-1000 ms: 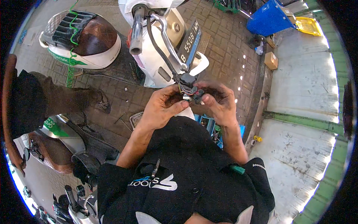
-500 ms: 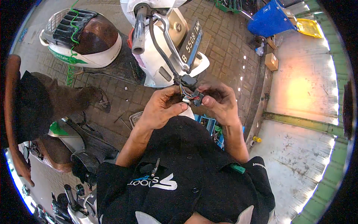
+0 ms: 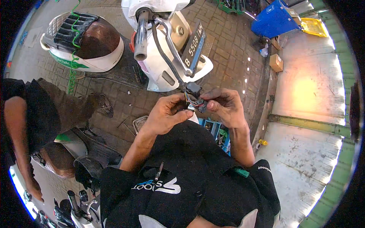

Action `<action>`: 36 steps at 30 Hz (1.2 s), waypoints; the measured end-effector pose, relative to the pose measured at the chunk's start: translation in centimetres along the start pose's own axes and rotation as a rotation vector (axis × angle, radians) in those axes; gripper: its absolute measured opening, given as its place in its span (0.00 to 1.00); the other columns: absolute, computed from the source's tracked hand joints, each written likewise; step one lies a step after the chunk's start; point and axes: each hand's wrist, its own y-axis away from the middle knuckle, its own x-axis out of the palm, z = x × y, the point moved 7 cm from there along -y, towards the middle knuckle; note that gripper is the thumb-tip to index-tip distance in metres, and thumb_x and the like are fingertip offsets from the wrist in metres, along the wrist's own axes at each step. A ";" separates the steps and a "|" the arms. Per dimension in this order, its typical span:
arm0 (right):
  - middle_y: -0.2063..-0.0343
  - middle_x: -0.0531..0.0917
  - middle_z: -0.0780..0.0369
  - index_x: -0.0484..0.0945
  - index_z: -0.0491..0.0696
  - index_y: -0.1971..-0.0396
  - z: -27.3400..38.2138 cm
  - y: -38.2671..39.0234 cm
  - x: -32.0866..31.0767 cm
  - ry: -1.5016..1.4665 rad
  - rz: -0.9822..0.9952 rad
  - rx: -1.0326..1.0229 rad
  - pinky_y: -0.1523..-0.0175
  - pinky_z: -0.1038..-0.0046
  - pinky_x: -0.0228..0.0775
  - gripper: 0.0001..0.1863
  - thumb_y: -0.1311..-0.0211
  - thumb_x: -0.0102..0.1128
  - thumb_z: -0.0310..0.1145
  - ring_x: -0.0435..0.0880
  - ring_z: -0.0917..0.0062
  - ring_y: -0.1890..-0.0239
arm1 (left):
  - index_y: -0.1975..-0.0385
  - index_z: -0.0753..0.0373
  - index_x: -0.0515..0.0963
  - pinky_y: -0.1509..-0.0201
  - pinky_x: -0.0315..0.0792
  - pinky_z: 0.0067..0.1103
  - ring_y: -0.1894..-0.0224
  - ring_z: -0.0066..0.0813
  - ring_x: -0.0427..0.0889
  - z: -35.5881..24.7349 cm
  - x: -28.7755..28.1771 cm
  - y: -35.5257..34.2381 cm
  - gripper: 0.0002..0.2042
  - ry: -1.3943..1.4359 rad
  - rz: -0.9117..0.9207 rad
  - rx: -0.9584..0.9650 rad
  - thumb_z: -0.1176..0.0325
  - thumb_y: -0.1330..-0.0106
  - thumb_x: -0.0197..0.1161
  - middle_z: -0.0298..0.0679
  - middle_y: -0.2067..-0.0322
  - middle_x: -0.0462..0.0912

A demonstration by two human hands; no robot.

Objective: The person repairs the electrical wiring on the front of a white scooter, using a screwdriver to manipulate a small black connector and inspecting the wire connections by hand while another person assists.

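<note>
In front of my chest I hold an opened black handlebar switch (image 3: 194, 89) with thin coloured wires (image 3: 187, 98) coming out of it. My left hand (image 3: 167, 114) pinches a small white part (image 3: 191, 108) among the wires between thumb and fingers. Closed on a dark piece of the switch (image 3: 202, 106) is my right hand (image 3: 227, 109), its fingertips blackened with grime. A black cable (image 3: 164, 51) runs from the switch up past the bare metal handlebar tube (image 3: 141, 36) and the brake lever (image 3: 175, 51) of a white scooter (image 3: 157, 70). My fingers hide part of the wiring.
A blue toolbox (image 3: 216, 131) stands below my right forearm. At left, another person's arm (image 3: 17, 125) hangs beside parked scooters. A white seat shell (image 3: 89, 41) lies behind, crossed by a green coiled hose (image 3: 75, 30). A blue bin (image 3: 268, 19) and cardboard box (image 3: 276, 63) are at right.
Both hands keep hold of the switch, which has turned slightly, with its black housing now a little lower. The other person at left has shifted and leans further into view.
</note>
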 end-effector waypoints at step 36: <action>0.66 0.79 0.57 0.75 0.37 0.64 3.8 0.2 2.3 -0.224 -0.184 -0.121 0.56 0.76 0.68 0.19 0.54 0.65 0.33 0.78 0.75 0.64 | 0.59 0.72 0.71 0.58 0.66 0.16 0.63 0.19 0.73 -6.2 1.7 0.7 0.19 0.130 -0.082 0.141 0.65 0.46 0.62 0.38 0.66 0.76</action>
